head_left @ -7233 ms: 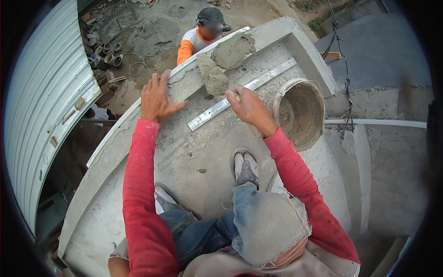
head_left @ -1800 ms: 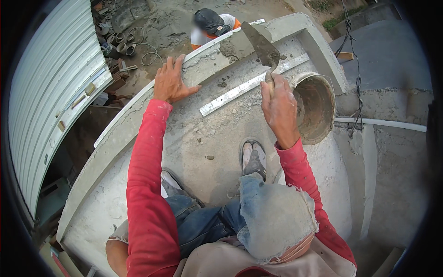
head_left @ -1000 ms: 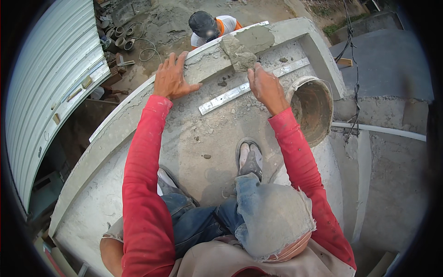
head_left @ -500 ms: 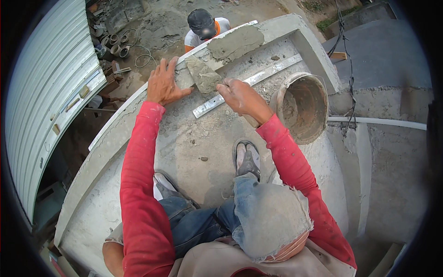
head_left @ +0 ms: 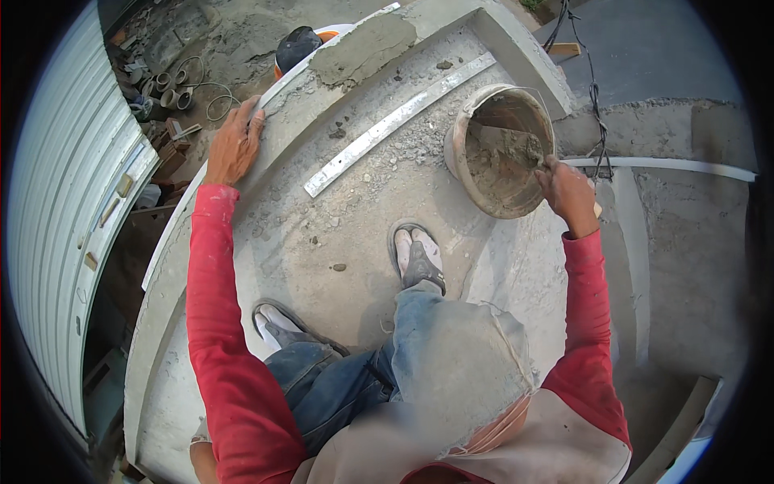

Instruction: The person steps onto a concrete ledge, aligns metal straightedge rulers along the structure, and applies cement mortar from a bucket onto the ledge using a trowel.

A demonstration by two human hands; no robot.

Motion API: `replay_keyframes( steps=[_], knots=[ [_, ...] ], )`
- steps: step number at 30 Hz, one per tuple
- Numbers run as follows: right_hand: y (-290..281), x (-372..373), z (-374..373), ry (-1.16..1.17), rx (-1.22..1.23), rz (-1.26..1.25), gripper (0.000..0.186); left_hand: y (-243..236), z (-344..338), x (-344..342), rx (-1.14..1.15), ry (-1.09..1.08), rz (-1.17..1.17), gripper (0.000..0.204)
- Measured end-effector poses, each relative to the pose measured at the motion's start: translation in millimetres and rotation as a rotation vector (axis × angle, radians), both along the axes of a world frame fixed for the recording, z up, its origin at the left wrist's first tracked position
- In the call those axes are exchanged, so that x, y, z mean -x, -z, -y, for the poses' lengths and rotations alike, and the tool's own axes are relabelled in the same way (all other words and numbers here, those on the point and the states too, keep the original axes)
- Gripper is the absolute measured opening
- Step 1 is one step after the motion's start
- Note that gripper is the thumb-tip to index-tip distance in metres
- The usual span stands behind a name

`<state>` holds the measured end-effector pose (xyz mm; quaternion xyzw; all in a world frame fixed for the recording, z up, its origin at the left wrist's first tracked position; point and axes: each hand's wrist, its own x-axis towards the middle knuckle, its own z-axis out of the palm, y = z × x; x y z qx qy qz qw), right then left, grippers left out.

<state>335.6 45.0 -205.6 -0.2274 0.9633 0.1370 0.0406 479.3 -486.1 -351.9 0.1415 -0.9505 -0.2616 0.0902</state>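
Observation:
My right hand (head_left: pixel 568 194) is closed round the handle of a trowel (head_left: pixel 501 143), at the right rim of a mortar-crusted bucket (head_left: pixel 454 153). The trowel's blade is inside the bucket, with grey mortar on and around it. My left hand (head_left: pixel 232 149) lies on top of the curved concrete wall (head_left: pixel 294 109), fingers stretched toward its outer edge and holding nothing. A patch of wet mortar (head_left: pixel 367 50) is spread on the wall top, farther along to the right of that hand.
A flat metal bar (head_left: pixel 399 125) lies on the rubble-strewn floor inside the wall. Beyond the wall, a person in a dark cap (head_left: pixel 297 47) is lower down. Corrugated sheeting (head_left: pixel 72 202) stands at left. Dark cables (head_left: pixel 597 97) hang at right, near a white pipe (head_left: pixel 669 164).
My right hand has carried the trowel from the wall top to the bucket. My left hand has shifted left along the wall. The view has shifted too.

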Motion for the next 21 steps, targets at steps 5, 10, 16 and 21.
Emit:
replay_keyframes(
  steps=[5,10,16,21],
  knots=[
    [71.1,-12.5,-20.3,-0.17,-0.026,-0.235,0.03,-2.8,-10.9,6.1,-0.033,-0.022,-0.012,0.034],
    [41.7,-32.7,12.1,-0.091,0.038,0.152,0.028,-1.4,-5.5,-1.7,0.007,-0.088,-0.018,0.03],
    [51.1,14.7,-40.6,-0.146,0.257,0.305,0.029,3.1,-14.8,3.2,0.021,-0.139,-0.08,0.025],
    [19.6,5.4,-3.6,0.342,0.547,0.881,0.026,4.3,-15.0,-1.0,0.117,-0.182,-0.112,0.023]
  ],
)
